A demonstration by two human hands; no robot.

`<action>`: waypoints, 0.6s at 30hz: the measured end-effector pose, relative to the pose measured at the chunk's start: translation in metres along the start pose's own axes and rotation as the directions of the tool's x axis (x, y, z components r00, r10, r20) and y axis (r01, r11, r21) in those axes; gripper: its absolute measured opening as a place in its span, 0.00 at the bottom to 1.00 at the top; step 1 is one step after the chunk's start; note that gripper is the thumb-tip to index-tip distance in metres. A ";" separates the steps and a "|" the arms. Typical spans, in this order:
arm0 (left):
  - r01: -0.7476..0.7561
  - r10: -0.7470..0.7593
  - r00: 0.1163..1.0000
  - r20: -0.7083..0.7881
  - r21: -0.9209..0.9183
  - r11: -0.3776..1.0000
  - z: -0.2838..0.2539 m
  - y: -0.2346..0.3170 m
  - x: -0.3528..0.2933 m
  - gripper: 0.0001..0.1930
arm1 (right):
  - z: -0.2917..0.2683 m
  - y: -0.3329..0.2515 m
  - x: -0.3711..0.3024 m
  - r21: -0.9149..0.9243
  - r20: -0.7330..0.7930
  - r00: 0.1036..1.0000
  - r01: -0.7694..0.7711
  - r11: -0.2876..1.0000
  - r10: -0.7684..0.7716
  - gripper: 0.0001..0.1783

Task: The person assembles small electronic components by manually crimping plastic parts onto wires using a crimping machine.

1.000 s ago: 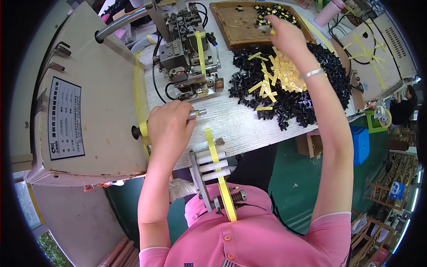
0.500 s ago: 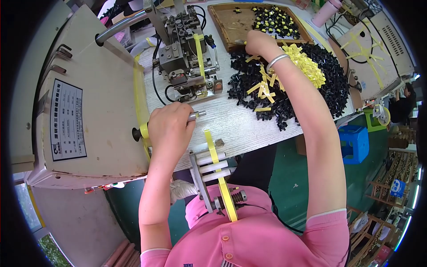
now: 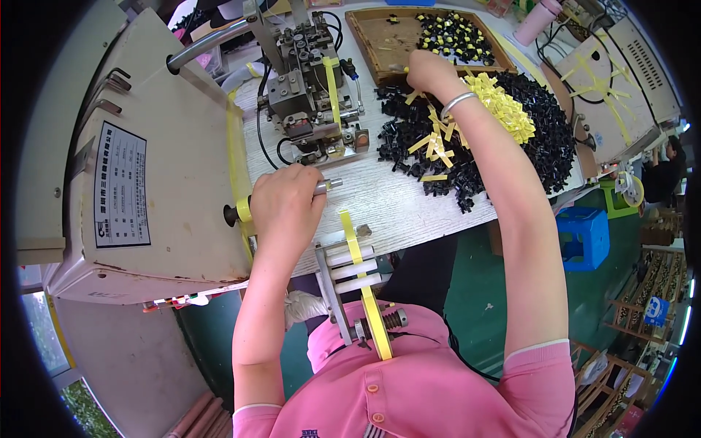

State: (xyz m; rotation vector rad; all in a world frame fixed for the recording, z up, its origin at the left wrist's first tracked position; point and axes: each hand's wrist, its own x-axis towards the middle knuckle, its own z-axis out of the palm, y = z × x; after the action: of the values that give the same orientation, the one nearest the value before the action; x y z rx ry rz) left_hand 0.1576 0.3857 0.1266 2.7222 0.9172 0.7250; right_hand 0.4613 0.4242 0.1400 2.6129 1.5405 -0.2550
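My left hand (image 3: 286, 206) is closed round a rod-shaped tool. Its bare metal tip (image 3: 328, 185) points right over the white table, and its black end and yellow band stick out on the left. My right hand (image 3: 431, 75) is closed at the near wall of the wooden tray (image 3: 380, 67). A small yellowish bit shows by its fingertips; what they grip is hidden. Below that hand lies a heap of black plastic parts (image 3: 540, 139) with a pile of yellow strips (image 3: 504, 109) on top. Ahead of my left hand stands a metal fixture (image 3: 307, 95) with a yellow strip.
A beige machine housing (image 3: 175, 175) fills the left side. Close to my body, a bracket with white rollers (image 3: 354, 270) carries yellow tape. Black parts with yellow bits (image 3: 456, 40) lie in the tray. A blue stool (image 3: 582, 237) stands at right; a pink bottle (image 3: 537, 22) is behind.
The whole view has shifted slightly, moving the machine housing and fixture a little to the right in the picture. Both hands keep their grip and place.
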 end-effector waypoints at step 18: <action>-0.036 0.025 0.998 -0.062 -0.175 0.984 -0.006 0.002 0.000 0.14 | -0.036 -0.008 -0.120 0.845 0.005 0.981 0.100 0.526 -0.195 0.11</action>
State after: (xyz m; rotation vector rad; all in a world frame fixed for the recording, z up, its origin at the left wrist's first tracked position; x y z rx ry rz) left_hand 0.1559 0.3841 0.1330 2.5775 0.7843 0.8550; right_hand 0.4007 0.3312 0.1983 2.9830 1.9401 -1.4914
